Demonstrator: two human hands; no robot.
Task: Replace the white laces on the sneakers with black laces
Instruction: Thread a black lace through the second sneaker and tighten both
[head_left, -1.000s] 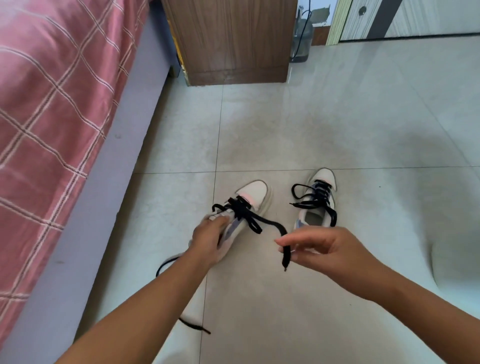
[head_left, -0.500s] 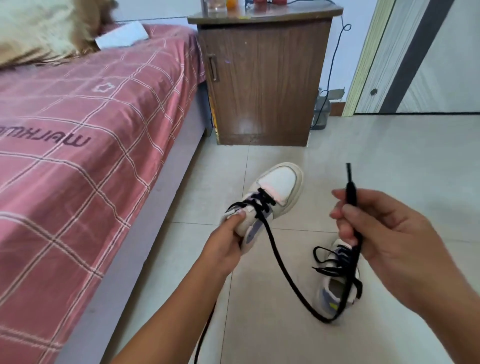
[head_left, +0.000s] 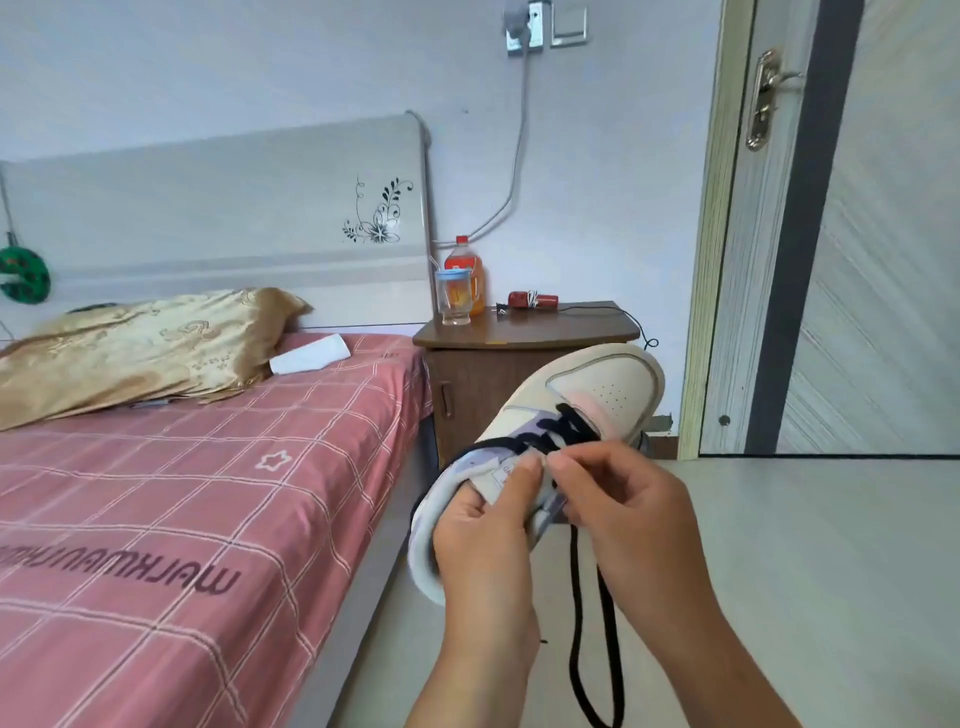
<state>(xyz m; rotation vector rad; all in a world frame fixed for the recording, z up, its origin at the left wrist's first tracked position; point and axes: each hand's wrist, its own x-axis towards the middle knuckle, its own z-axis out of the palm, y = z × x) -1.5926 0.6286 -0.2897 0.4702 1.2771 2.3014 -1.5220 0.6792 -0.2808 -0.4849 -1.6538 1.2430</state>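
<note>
A cream and lilac sneaker (head_left: 597, 395) is held up in the air in front of me, toe pointing away and up. My left hand (head_left: 483, 525) grips it by the tongue and collar. A black lace (head_left: 582, 623) is threaded through its lower eyelets and hangs down in a long loop below the shoe. My right hand (head_left: 628, 514) pinches that lace at the eyelets on the shoe's right side, fingertips touching my left thumb. The second sneaker is out of view.
A bed with a pink checked cover (head_left: 208, 493) runs along the left, close to the shoe. A brown nightstand (head_left: 519, 374) with a bottle and cup stands behind the shoe. A door (head_left: 857, 234) is on the right; pale tiled floor (head_left: 831, 571) lies below.
The sneaker has been lifted higher and closer to me. My right hand moved from holding the lace end out to the side to pinching the lace at the eyelets. The view tilted up.
</note>
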